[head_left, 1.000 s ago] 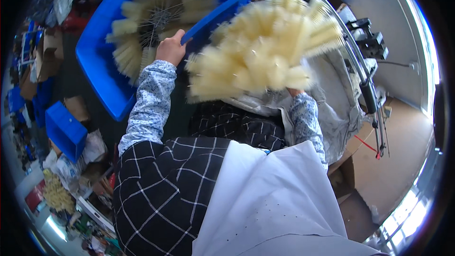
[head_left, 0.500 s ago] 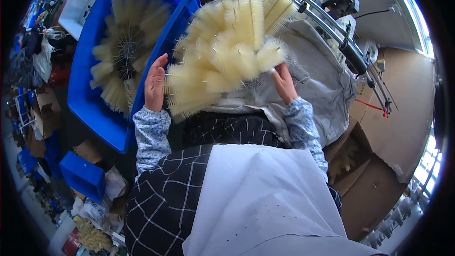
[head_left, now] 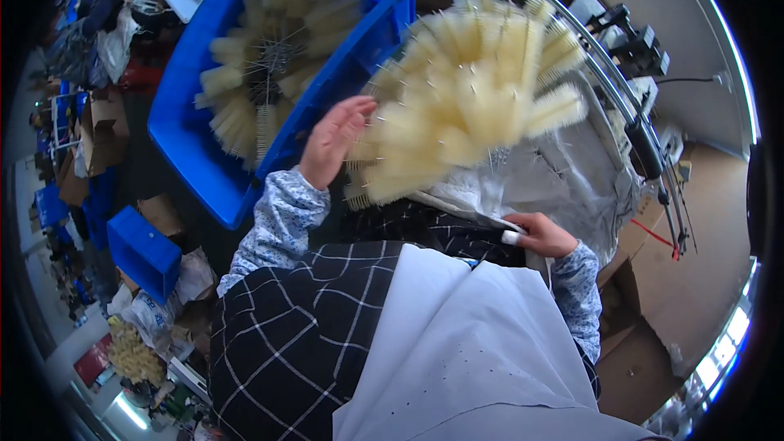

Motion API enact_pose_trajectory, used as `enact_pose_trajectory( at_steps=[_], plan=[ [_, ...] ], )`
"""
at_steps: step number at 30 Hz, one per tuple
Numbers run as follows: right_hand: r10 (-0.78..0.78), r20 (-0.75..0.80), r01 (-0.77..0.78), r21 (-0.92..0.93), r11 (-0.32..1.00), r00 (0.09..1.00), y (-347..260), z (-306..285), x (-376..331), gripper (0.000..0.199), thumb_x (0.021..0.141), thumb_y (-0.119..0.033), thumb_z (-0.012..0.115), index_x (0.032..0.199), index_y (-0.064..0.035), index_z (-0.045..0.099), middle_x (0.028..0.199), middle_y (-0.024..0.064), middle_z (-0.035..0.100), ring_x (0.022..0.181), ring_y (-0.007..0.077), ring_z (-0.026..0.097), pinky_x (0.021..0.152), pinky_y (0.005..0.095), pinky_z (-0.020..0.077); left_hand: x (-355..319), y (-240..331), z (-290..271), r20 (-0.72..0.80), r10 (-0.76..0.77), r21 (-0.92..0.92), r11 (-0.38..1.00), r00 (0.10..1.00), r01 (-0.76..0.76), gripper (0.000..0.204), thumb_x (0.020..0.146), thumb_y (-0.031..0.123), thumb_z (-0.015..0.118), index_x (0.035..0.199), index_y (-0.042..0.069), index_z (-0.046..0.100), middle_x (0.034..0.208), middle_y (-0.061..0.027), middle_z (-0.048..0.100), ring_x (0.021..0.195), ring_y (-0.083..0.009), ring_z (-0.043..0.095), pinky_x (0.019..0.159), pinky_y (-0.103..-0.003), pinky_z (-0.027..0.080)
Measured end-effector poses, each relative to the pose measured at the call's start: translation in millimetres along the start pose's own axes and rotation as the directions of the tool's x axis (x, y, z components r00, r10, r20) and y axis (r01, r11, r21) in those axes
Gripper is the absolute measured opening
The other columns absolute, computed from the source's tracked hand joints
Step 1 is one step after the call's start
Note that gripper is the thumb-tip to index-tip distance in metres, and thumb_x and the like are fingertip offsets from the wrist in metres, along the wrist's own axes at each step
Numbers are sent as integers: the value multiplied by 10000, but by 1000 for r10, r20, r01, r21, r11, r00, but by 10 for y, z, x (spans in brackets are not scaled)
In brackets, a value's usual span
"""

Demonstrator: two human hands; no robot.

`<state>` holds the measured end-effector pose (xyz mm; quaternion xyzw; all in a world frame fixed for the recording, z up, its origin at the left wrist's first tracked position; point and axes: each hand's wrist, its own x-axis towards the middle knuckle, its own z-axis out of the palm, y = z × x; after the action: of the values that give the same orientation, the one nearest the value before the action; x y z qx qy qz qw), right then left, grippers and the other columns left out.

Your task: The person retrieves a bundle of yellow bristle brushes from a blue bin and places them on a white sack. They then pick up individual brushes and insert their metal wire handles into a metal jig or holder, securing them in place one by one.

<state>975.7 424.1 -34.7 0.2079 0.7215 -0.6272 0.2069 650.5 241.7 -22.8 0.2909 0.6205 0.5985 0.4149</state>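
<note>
Cream bristle brushes (head_left: 465, 106) lie bunched on a pale grey sheet (head_left: 584, 175). On my feed I see the left hand (head_left: 335, 140) at the bunch's left edge, its grip open; my right hand (head_left: 545, 234) has its grip closed on the sheet's near edge. Leftward, a blue bin (head_left: 181, 126) holds more brushes (head_left: 233, 82).

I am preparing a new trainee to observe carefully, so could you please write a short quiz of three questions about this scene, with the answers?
1. Which hand touches the edge of the whitish sheet?
2. True or false: the large blue tub holds pale brushes.
3. What is nearest to the left hand?
a) the metal rails
b) the front heap of bristles
c) the small blue box

Key: 1. The right hand. 2. True. 3. b.
</note>
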Motion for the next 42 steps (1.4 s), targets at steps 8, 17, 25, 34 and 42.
enact_pose_trajectory(
  at_steps=[8, 17, 25, 34, 42],
  plan=[
    [-207, -641, 339, 88, 937, 739, 201, -183, 1039, 606, 759, -135, 640, 1242, -4, 297, 1197, 134, 428, 1116, 234, 405, 950, 329, 308, 550, -568, -2063, -538, -44, 719, 498, 842, 485, 610, 702, 286, 659, 1152, -23, 386, 960, -179, 575, 916, -245, 556, 818, -316, 433],
    [-196, -683, 411, 166, 897, 704, 168, 18, 1291, 708, 746, -182, 676, 1284, -32, 241, 1249, 112, 374, 1143, 214, 371, 970, 328, 283, 999, -298, -2300, -451, -413, 888, -293, 791, 354, 119, 744, 119, 527, 836, 133, 601, 862, -94, 623, 874, -266, 585, 751, -373, 457],
    [-181, -659, 390, 184, 902, 730, 157, 13, 1309, 752, 754, -144, 659, 1313, -26, 170, 1272, 120, 347, 1157, 212, 360, 977, 325, 281, 1438, -306, -2528, -251, 552, 768, -387, 796, 510, 159, 805, 115, 430, 950, 127, 496, 861, -85, 510, 923, -241, 482, 783, -354, 389],
    [-131, -674, 334, 180, 925, 727, 282, 29, 1334, 806, 730, -104, 659, 1327, -23, 125, 1285, 137, 305, 1172, 223, 342, 983, 326, 272, 1339, -986, -2700, -687, -558, -598, 798, 465, 73, 512, 665, 402, 720, 922, -3, 543, 896, -132, 600, 829, -260, 569, 729, -380, 490],
    [-110, -684, 315, 183, 931, 721, 560, 72, 1422, 831, 677, -129, 683, 1312, -4, 162, 1289, 172, 281, 1202, 277, 281, 1008, 351, 209, 1568, -1281, -2874, -585, -517, -634, 772, 625, 46, 457, 679, 292, 730, 1006, 30, 547, 897, -123, 595, 853, -280, 561, 822, -399, 453]
  ],
)
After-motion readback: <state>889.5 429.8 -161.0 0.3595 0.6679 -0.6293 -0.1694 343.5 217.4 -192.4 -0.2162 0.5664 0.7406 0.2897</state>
